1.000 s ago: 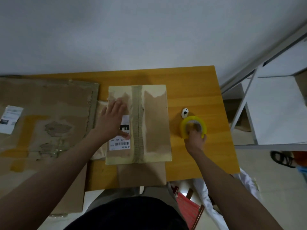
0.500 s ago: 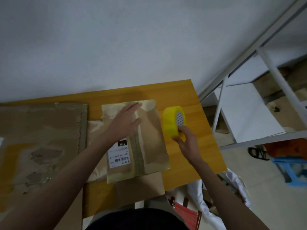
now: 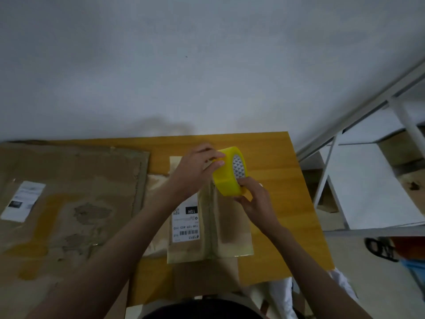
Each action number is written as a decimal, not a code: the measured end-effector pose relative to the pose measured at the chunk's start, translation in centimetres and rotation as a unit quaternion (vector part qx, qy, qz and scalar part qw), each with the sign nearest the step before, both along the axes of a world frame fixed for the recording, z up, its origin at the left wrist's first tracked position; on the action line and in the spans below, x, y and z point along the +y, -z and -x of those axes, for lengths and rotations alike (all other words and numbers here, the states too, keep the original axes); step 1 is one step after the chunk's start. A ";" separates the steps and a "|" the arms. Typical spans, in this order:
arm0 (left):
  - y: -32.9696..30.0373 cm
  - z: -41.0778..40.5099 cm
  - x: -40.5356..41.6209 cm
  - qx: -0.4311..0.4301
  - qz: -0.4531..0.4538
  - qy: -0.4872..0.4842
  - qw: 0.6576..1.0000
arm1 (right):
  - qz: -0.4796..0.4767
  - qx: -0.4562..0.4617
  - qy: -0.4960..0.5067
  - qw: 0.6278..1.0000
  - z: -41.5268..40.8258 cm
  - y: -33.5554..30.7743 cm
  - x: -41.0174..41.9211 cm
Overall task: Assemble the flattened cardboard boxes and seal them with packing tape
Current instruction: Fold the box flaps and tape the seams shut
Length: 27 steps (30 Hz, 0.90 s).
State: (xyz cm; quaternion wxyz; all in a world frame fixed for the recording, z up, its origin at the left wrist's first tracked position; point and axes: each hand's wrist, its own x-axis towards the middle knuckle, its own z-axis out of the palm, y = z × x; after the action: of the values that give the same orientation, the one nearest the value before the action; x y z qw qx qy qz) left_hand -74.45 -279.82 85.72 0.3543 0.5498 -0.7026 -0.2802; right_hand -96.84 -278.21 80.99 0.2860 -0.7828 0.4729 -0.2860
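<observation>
Both my hands, left [image 3: 195, 166] and right [image 3: 251, 199], grasp the yellow packing-tape roll [image 3: 226, 174] mid-frame; I judge a missed tape end could tear.

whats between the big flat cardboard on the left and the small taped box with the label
In the head view, between the big flat cardboard and the small taped box lies a crumpled, paler brown sheet on the wooden table; the left forearm crosses above it.

Single head view, looking steeply down, close over table [image 3: 271, 143]
</observation>
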 end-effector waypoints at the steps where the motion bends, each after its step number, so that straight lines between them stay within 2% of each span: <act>1: 0.0 -0.1 0.1 -0.002 -0.004 -0.009 1.000 | 0.002 0.000 -0.007 1.000 -0.2 0.0 -0.2; 6: -0.1 -0.7 -0.4 0.031 -0.034 -0.100 0.994 | -0.038 0.006 -0.049 0.998 -0.9 0.3 -1.5; 10: -0.3 -1.5 -1.4 0.041 -0.080 -0.166 0.982 | -0.127 -0.001 -0.101 0.987 -1.1 -0.1 -2.1; 14: 0.6 -2.8 -2.2 0.047 -0.163 -0.216 0.962 | -0.176 -0.042 -0.148 0.972 -2.3 -2.4 -3.7; 16: 1.2 -3.8 -2.3 0.090 -0.199 -0.255 0.942 | -0.174 -0.049 -0.157 0.971 -3.0 -3.9 -5.1; 19: 1.9 -6.2 -2.4 0.178 -0.227 -0.309 0.906 | -0.156 0.001 -0.124 0.980 -3.5 -4.9 -7.6; 22: 3.2 -7.2 -2.3 0.224 -0.265 -0.303 0.887 | -0.141 0.075 -0.088 0.983 -4.0 -4.7 -9.7; 27: 6.1 -8.1 -3.0 0.283 -0.268 -0.355 0.850 | -0.126 0.151 -0.105 0.975 -7.5 -4.3 -12.8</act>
State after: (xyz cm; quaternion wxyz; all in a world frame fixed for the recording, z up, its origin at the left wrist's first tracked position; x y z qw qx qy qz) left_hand -66.34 -282.83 79.59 0.4523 0.7320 -0.2266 -0.4563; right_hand -89.35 -290.97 85.30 0.3361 -0.8201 0.4578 -0.0707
